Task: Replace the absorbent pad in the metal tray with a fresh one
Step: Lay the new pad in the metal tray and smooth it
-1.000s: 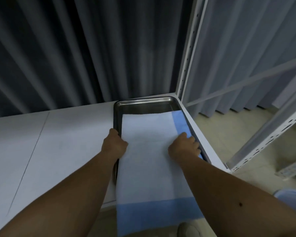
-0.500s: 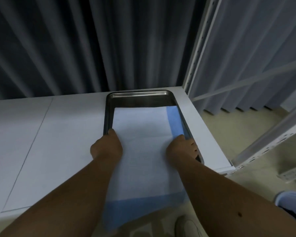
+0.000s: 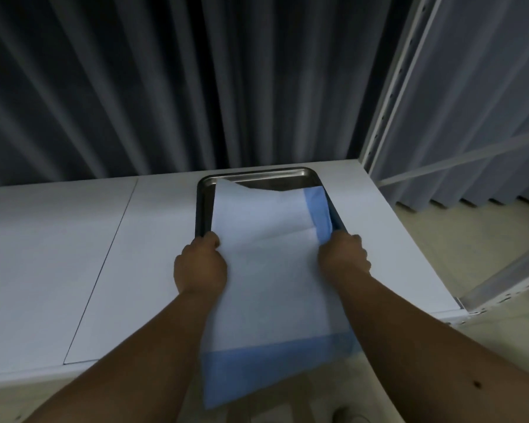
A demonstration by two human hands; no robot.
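Pad point(image 3: 266, 264) | partly in tray point(image 3: 202, 209) | fingers of both hands gripping pad's side edges

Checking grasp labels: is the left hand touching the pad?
Touching. Head view shows the left hand gripping the left edge of the pad, fingers curled onto it.

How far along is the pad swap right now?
Done: nothing looks finished. In hand: left hand and right hand grip the white-and-blue pad, draped out of the metal tray over the shelf edge. Left: unclear whether it's going in or out.
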